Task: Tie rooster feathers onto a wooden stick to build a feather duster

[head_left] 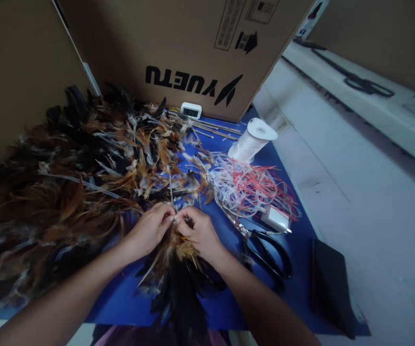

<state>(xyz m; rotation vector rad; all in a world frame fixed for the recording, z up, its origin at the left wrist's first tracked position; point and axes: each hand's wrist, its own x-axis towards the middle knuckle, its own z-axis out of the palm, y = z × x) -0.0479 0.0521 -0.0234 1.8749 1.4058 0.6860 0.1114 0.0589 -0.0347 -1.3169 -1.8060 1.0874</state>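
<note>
My left hand and my right hand meet over the front middle of the blue table, fingertips pinched together at the tied end of a feather bundle. Brown and golden feathers spread below the fingers, with long black ones hanging toward the table's front edge. A thin stick points away from the pinch; whether it belongs to the bundle I cannot tell. Just to the right of my right hand lie black-handled scissors. Whatever is right between the fingertips is mostly hidden.
A big heap of loose feathers covers the left side. On the right are tangled clear and red strips, a white spool, a white charger and a dark phone-like object. A cardboard box and small digital display stand behind.
</note>
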